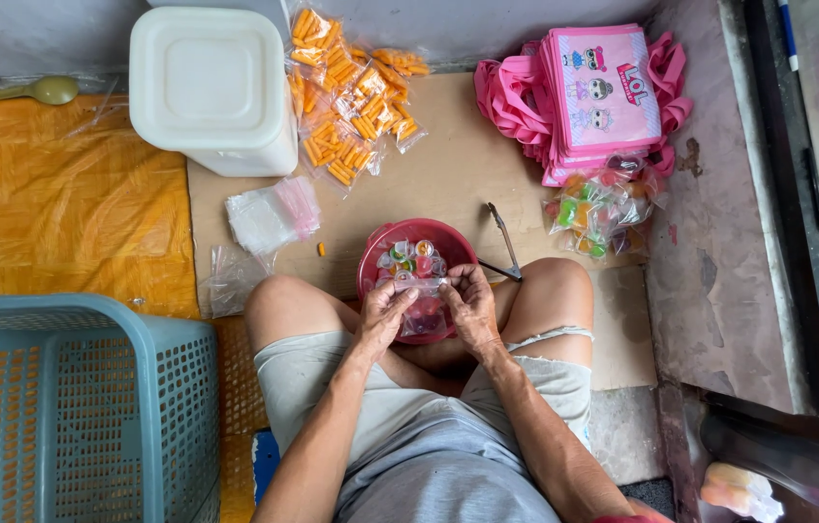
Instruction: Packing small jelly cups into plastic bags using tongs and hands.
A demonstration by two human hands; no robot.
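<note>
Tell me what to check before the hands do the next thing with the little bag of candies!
1. Both hands on the bag: left hand and right hand each pinch the small clear bag at its top edge. Ok.
2. Bag filled: pink and red sweets show inside it. Ok.
3. Bag closed: the top is hidden by the fingers. Cannot tell.
4. Bag over the bowl: it hangs above the red bowl of wrapped candies, so spills would likely land inside. Ok.
5. Scissors handy: the scissors lie on the cardboard beside the bowl. Ok.
6. Spare bags near: a stack of empty clear bags sits left of the bowl. Ok.
</note>
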